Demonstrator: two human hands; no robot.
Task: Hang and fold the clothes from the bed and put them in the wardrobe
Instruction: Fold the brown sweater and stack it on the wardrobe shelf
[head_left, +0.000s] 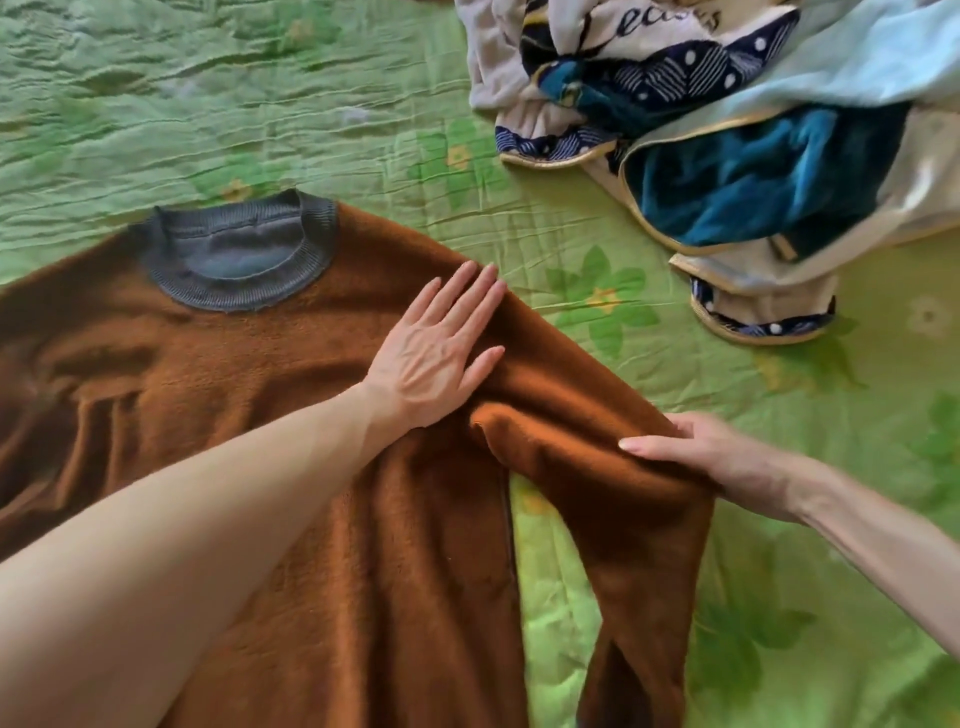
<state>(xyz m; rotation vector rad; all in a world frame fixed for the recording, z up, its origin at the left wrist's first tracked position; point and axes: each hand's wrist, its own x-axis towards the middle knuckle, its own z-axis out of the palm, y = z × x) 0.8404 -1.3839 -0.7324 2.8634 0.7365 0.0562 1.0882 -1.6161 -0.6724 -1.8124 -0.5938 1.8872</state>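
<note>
On the green bedspread (311, 104), the left hand (431, 353) presses flat on a brown sweater (234, 389) while the right hand (711, 457) grips its sleeve (623, 493).

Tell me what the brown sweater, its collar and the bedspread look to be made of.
Sweater: soft fleecy or brushed fabric, matte, judging by its fuzzy nap. Collar: grey ribbed knit, fine ridges visible. Bedspread: thin woven green cloth with a flower print, crinkled all over; probably cotton or a blend.

Rust-brown sweater (249, 395), grey collar (236, 254); green floral bedspread (322, 104); seemingly teal-and-cream clothes (727, 130).
</note>
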